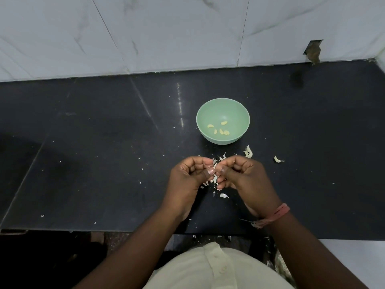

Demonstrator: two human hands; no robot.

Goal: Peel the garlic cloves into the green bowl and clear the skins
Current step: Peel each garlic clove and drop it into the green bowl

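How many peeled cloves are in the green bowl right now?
5, all on the floor of the green bowl: one at left, one toward the back, one at front centre, two touching at front right. None looks hidden.

You find no readable text, label, brand, number or sign anywhere in view.
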